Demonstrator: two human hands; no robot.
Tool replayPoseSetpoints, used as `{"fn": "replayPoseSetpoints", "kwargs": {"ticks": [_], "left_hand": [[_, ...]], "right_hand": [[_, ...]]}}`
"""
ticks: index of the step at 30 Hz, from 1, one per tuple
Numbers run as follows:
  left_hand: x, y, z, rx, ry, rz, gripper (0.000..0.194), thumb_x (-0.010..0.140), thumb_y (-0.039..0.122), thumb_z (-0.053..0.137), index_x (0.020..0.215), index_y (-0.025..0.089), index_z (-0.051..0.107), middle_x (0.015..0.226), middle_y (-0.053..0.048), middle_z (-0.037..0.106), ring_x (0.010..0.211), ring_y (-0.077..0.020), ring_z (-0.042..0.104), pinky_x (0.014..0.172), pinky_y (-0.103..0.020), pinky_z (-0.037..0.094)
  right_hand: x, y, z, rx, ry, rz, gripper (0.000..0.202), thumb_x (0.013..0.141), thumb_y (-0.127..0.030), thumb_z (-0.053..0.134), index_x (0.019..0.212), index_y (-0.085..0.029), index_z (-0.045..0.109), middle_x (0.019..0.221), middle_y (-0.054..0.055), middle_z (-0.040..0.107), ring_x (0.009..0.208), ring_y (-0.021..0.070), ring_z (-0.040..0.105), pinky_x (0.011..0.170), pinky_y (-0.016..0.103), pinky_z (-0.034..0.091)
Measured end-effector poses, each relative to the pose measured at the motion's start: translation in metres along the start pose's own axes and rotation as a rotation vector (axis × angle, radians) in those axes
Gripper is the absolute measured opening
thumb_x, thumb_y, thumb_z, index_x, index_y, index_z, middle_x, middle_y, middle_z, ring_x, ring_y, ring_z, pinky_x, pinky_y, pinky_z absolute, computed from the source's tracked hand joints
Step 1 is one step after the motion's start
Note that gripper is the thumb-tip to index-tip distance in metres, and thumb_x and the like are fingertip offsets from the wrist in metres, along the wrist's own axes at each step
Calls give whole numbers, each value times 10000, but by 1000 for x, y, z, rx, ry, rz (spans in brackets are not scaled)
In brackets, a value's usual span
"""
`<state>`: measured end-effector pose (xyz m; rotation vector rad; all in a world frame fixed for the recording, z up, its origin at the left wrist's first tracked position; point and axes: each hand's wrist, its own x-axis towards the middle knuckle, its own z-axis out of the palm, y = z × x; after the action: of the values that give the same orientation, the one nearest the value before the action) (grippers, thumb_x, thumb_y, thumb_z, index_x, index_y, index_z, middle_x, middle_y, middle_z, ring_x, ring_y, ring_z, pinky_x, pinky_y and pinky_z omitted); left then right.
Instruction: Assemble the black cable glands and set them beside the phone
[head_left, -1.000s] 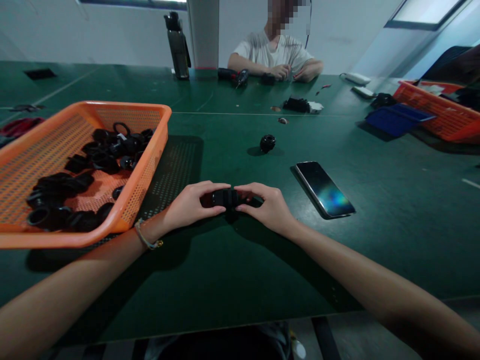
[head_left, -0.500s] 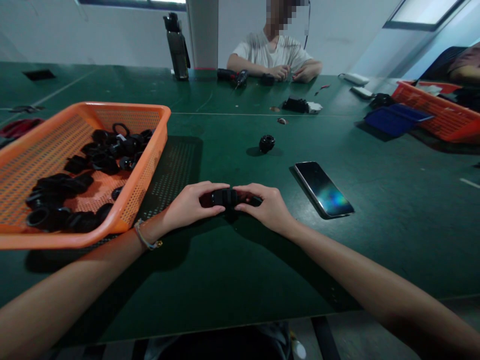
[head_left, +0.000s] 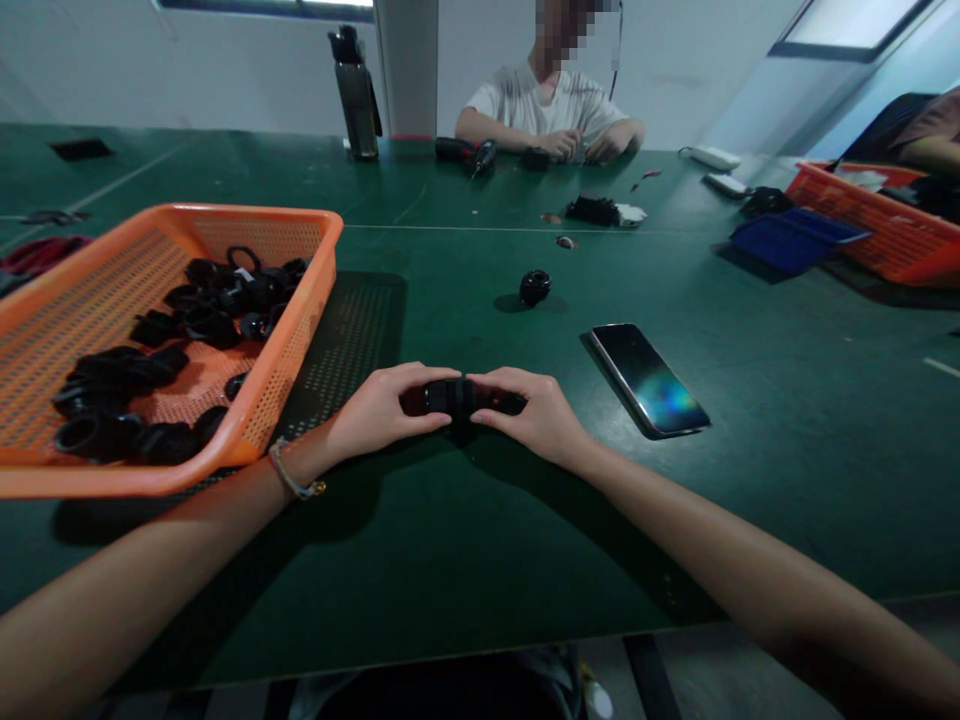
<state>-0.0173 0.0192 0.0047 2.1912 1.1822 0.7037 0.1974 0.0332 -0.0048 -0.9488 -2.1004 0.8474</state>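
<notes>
Between my two hands, just above or on the green table [head_left: 480, 560], is a black plastic pipe fitting [head_left: 450, 396] lying crosswise. My left hand [head_left: 386, 408] is closed round its left end, thumb in front and fingers behind. On its right end my right hand [head_left: 534, 412] is closed in the same way. The palms and fingers hide parts of the fitting, so its full shape cannot be made out. Farther back stands a separate round, ridged black fitting [head_left: 535, 287], apart from both hands.
An orange basket [head_left: 330, 250] holding several black fittings [head_left: 214, 300] stands at left. A phone [head_left: 649, 380] lies right of my hands. Behind are a bottle [head_left: 356, 100], a power drill [head_left: 480, 157], a blue tray [head_left: 787, 240], a red basket [head_left: 862, 225] and a seated person [head_left: 544, 110].
Both hands stay in place on the fitting. The whole view has shifted very slightly; nothing else has visibly moved.
</notes>
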Motion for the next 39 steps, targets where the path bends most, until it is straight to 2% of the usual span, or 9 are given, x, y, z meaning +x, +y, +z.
{"fn": "replayPoseSetpoints", "kwargs": {"ticks": [4, 14, 39], "left_hand": [[0, 0, 0, -4, -3, -2, 412, 760, 350, 626, 1139, 194, 589, 971, -36, 654, 825, -160, 601, 780, -272, 464], [1, 2, -1, 2, -9, -6, 413, 760, 364, 617, 1136, 197, 594, 959, -36, 652, 812, -161, 596, 765, -270, 462], [0, 0, 0, 5, -5, -2, 433, 759, 363, 619, 1149, 178, 589, 971, -45, 651, 819, -165, 600, 777, -276, 463]], "right_hand": [[0, 1, -1, -26, 18, -4, 293, 688, -165, 705, 978, -196, 674, 986, 49, 665, 821, 154, 609, 683, 298, 499], [0, -3, -1, -29, -15, 84, 295, 688, -171, 684, 976, -202, 628, 891, 26, 628, 741, 132, 539, 572, 237, 428], [2, -2, 0, -24, -11, 83, 276, 708, -184, 697, 979, -184, 643, 881, 26, 664, 713, 118, 565, 556, 229, 424]]}}
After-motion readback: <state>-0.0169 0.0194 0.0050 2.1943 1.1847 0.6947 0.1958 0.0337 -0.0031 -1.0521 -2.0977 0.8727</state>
